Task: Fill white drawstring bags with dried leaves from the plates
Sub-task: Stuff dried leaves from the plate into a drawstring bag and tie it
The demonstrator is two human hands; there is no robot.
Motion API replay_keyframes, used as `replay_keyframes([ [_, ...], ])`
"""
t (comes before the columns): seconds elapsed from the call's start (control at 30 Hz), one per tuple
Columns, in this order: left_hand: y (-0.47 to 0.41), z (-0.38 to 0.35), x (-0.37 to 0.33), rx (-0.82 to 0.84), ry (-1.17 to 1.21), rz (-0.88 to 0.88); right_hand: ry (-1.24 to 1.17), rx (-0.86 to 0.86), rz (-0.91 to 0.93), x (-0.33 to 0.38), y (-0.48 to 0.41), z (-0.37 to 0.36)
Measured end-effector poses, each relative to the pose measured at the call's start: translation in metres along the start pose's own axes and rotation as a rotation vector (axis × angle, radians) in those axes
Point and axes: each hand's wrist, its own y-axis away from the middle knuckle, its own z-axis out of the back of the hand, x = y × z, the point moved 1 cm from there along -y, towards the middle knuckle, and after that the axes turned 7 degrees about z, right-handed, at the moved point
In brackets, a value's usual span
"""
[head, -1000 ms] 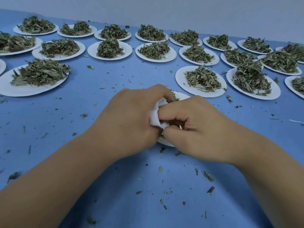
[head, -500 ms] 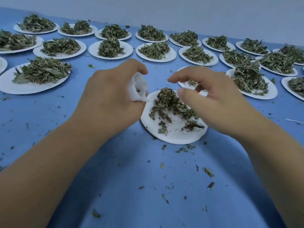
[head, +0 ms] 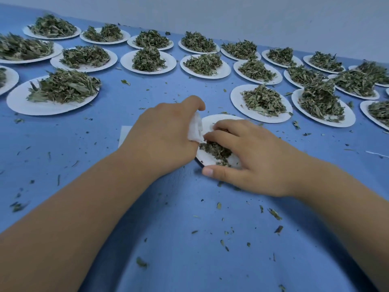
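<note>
— Where do we have room to move?

— In front of us the blue table (head: 189,239) lies bare except for crumbs (head: 274,213) of leaf; its far edge meets a pale wall (head: 252,17); along that edge the plates (head: 25,104) stand in rows, each heaped with green, close together but mostly apart; between the big plate on our left and the pair on our right there is an open lane.

— And our hands?

— Our left hand (head: 166,135) grips the bag (head: 195,129), bunched in the fist; it sits at the left rim of the nearest plate (head: 212,123). Our right hand (head: 252,159) is down on that plate, fingers curled into the leaves (head: 216,151), thumb stretched along the near rim and touching the table; whether it has lifted any we cannot tell.

— Which way does the bag point?

— It juts out to the right, towards the leaves; the part we see runs from our thumb up to our forefinger, away from us; its mouth is hidden. A white sheet (head: 124,133) shows flat behind our left hand, partly covered.
</note>
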Motion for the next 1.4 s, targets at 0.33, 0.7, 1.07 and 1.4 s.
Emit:
replay_keyframes([
  [0.33,0.001,-0.002,0.001,0.006,-0.007,-0.023,-0.176,-0.257,0.029,0.005,0.009,-0.015],
  [0.7,0.002,-0.001,-0.011,0.006,0.029,-0.06,-0.283,-0.299,0.017,-0.012,-0.014,0.028],
  [1.07,0.003,-0.002,-0.015,0.001,0.075,-0.084,-0.514,-0.431,-0.096,-0.003,-0.028,0.03],
  [1.4,0.005,-0.002,-0.019,0.042,0.221,-0.064,-0.568,-0.367,-0.162,0.005,-0.025,0.027],
])
